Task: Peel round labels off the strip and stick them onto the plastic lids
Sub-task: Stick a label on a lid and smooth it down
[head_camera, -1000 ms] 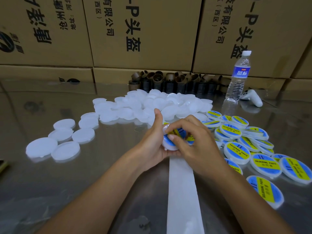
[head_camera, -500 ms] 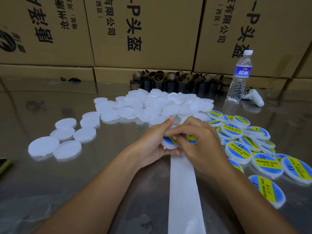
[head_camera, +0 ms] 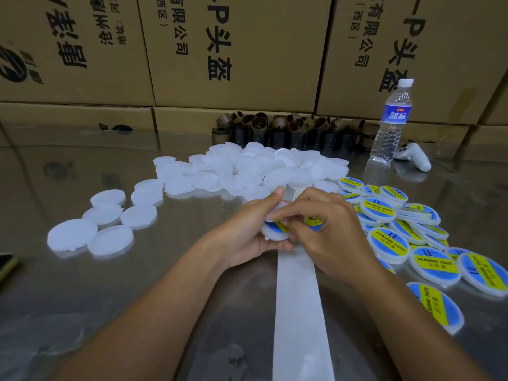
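One wide-angle view is taken from head height, aimed forward and down; the long white paper strip [head_camera: 298, 312] is cropped close below, and stacked brown cardboard cartons [head_camera: 233, 50] are faced beyond.

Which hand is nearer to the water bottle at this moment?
Right. The right hand, pinching the label on the lid, is in front of the water bottle and to its left; the left hand, gripping that lid, is even further left.
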{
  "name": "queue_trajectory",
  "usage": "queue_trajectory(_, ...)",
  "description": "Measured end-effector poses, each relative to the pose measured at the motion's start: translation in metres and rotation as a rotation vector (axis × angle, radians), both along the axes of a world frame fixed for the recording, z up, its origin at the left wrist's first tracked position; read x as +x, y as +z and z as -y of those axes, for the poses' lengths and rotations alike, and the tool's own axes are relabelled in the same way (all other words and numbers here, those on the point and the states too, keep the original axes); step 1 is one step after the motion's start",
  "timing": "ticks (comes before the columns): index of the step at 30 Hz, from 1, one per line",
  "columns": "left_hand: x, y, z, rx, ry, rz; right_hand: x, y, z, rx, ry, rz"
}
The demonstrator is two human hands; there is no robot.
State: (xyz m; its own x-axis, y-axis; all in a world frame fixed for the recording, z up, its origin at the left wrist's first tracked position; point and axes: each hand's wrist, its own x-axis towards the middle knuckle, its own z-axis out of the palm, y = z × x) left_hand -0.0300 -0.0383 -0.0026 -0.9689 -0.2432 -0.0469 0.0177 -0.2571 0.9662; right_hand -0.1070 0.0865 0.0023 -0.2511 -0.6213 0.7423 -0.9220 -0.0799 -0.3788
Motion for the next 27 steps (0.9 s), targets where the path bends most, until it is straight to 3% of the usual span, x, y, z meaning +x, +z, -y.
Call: queue_trajectory(27,0.0014,0.0024,-0.0003,0.053,-0.054,-0.03,0.0002,0.0043,-0.003,-0.004,0.1,0.178)
